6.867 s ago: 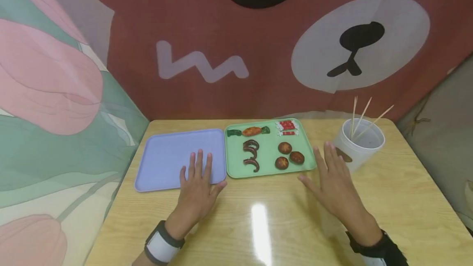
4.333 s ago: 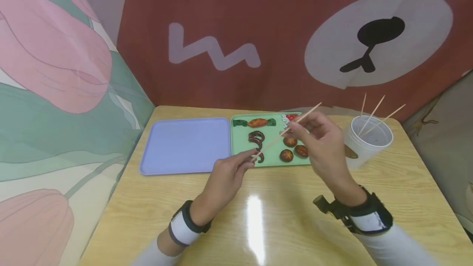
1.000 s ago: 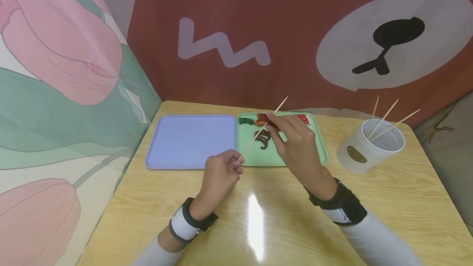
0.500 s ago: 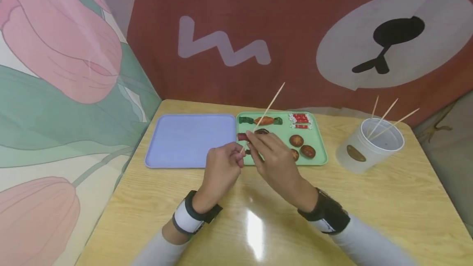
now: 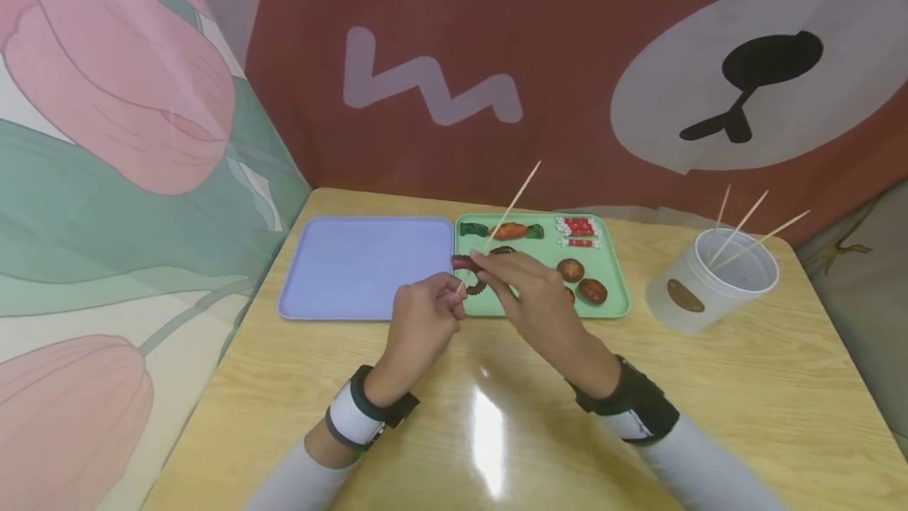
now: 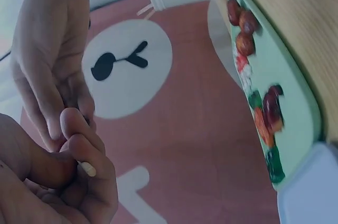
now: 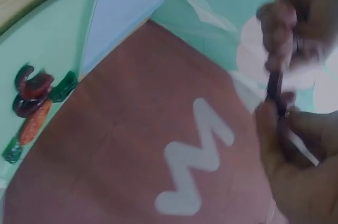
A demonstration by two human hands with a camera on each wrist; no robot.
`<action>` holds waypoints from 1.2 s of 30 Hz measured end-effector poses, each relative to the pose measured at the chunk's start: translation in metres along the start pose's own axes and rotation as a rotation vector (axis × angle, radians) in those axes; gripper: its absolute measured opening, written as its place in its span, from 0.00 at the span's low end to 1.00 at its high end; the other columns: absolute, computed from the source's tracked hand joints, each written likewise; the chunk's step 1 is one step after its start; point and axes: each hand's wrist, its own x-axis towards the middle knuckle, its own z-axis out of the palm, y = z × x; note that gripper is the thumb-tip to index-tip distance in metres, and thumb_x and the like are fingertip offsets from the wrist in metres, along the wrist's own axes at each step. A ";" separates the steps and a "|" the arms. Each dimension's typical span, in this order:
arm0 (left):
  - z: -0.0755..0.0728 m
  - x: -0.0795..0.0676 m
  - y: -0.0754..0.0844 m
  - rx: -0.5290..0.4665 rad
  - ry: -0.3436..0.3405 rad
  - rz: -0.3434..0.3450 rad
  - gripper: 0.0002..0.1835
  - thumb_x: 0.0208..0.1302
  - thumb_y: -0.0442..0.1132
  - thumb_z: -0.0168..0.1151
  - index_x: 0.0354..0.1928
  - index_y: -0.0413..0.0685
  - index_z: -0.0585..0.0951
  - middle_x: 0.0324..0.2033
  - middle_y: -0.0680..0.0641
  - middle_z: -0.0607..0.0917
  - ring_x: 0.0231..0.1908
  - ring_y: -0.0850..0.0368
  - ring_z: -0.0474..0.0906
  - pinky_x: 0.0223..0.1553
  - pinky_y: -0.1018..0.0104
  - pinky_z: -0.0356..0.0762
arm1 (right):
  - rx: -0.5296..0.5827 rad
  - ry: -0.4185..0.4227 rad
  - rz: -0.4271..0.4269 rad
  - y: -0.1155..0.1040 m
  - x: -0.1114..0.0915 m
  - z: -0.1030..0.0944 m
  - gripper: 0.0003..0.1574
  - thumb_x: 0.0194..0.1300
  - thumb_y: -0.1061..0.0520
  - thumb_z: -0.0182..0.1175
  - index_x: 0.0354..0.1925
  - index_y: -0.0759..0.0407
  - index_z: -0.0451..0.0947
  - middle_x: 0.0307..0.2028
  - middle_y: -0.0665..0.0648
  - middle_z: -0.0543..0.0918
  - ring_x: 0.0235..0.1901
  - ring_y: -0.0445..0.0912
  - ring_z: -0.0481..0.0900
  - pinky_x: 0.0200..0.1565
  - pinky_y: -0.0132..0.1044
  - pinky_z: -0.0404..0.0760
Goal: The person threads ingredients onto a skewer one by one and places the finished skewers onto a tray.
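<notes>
My left grip (image 5: 426,310) pinches the lower end of one pale stick (image 5: 514,203), which slants up toward one o'clock. At three o'clock from it, my right grip (image 5: 528,290) pinches one dark red piece (image 5: 464,262) against the stick, just beside my left fingers. The left wrist view shows the stick's blunt end poking out between my thumb and finger, hidden from the head view. The right wrist view sets the piece in line with the stick, but blur keeps me from telling whether it is pierced.

Just beyond my right grip lies one green tray (image 5: 612,270). At its eleven o'clock is one orange piece with green ends (image 5: 509,231), at one o'clock three red-and-white pieces (image 5: 579,232), and at four o'clock the round brown pieces (image 5: 571,270). My right grip partly covers one of these; the left wrist view shows all three. The curved dark pieces (image 7: 38,85), mostly covered in the head view, show in the right wrist view, overlapping too much to count.

At ten o'clock from my left grip, one blue tray (image 5: 347,266) rests on the surface (image 5: 745,393). Well apart, at three o'clock, one white cup (image 5: 660,302) holds three sticks (image 5: 745,218).
</notes>
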 end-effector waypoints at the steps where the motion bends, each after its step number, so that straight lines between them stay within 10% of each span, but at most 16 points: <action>1: -0.002 0.000 -0.001 -0.007 0.013 -0.006 0.11 0.52 0.22 0.58 0.28 0.45 0.83 0.17 0.52 0.83 0.17 0.66 0.77 0.16 0.74 0.77 | 0.029 0.000 0.034 0.005 0.001 -0.003 0.19 0.58 0.63 0.66 0.50 0.60 0.84 0.38 0.56 0.88 0.34 0.44 0.84 0.32 0.35 0.84; 10: -0.018 -0.004 -0.010 0.020 0.092 -0.011 0.13 0.47 0.21 0.59 0.28 0.46 0.83 0.16 0.55 0.82 0.18 0.67 0.76 0.17 0.72 0.77 | -0.073 -0.253 0.461 0.059 0.011 -0.006 0.15 0.66 0.54 0.60 0.48 0.60 0.82 0.42 0.58 0.87 0.33 0.48 0.82 0.32 0.42 0.80; 24: -0.024 -0.021 -0.014 -0.036 0.093 -0.040 0.10 0.56 0.22 0.58 0.28 0.43 0.83 0.15 0.53 0.80 0.13 0.67 0.74 0.15 0.71 0.77 | -0.166 -0.694 0.591 0.119 0.003 0.059 0.07 0.62 0.60 0.63 0.37 0.63 0.83 0.32 0.56 0.85 0.28 0.47 0.78 0.28 0.38 0.76; 36: -0.026 -0.026 -0.016 -0.075 0.116 -0.048 0.10 0.58 0.23 0.56 0.27 0.43 0.83 0.14 0.53 0.80 0.13 0.66 0.74 0.15 0.71 0.77 | -0.488 -0.620 0.394 0.123 -0.022 0.096 0.03 0.61 0.64 0.61 0.34 0.64 0.80 0.35 0.65 0.82 0.35 0.59 0.81 0.28 0.50 0.83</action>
